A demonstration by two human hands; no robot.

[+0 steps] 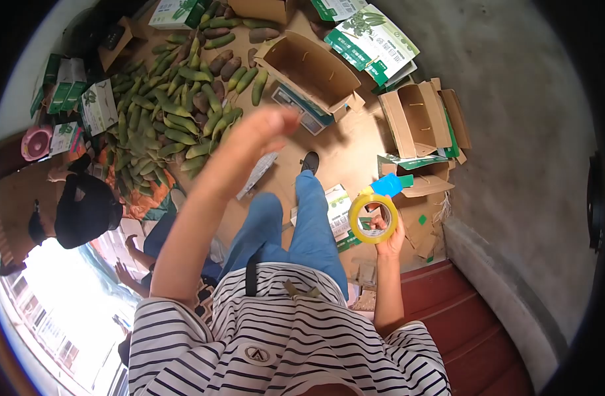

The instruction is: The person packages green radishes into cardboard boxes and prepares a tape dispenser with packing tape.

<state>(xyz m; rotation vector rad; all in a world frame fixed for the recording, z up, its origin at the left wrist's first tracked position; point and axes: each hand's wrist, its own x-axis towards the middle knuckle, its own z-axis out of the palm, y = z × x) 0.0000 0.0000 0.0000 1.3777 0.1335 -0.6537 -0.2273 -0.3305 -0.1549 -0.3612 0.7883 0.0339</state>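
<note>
In the head view, my right hand [389,239] is closed around a tape dispenser with a wide roll of yellowish clear packing tape [352,219] and a blue head [386,185]. My left hand [266,129] is raised in front of me, slightly blurred, with fingers loosely bent and apart and nothing seen in them. Beyond it, an open cardboard box [309,69] stands on a scale [301,111]. A large heap of long green vegetables [177,112], some with reddish-brown ends, covers the floor ahead on the left.
Open cardboard boxes [414,122] stand at the right by a grey wall [507,132]. Printed green-and-white cartons [372,43] lie at the back. Another person in dark clothing [88,208] is at the left, and another person's hands [127,264] show nearby. Red steps [461,330] are at lower right.
</note>
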